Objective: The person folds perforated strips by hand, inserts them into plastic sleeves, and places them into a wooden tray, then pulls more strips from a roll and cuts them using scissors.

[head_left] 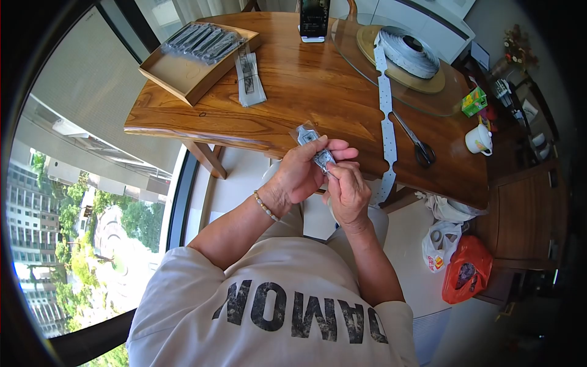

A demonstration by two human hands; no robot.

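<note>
Just past the table's front edge, my left hand (301, 170) is closed on a clear plastic packet (307, 136) with dark print and a pale strip inside. The left thumb presses on top of it, while the other fingers lie underneath. My right hand (350, 192) pinches the packet's lower end between thumb and fingertips. Part of the packet is covered by my fingers. Beyond my hands lies a small pile of flat, printed clear bags (251, 88). A long white perforated strip (389, 137) hangs over the table edge to the right of my right hand.
On the wooden table (183, 119), a shallow wooden tray (194, 96) holds several filled packets (202, 41). The strip comes off a big roll (408, 54). Black-handled scissors (423, 153), a white mug (479, 140), a green carton (474, 101) and a phone (314, 21) stand or lie around.
</note>
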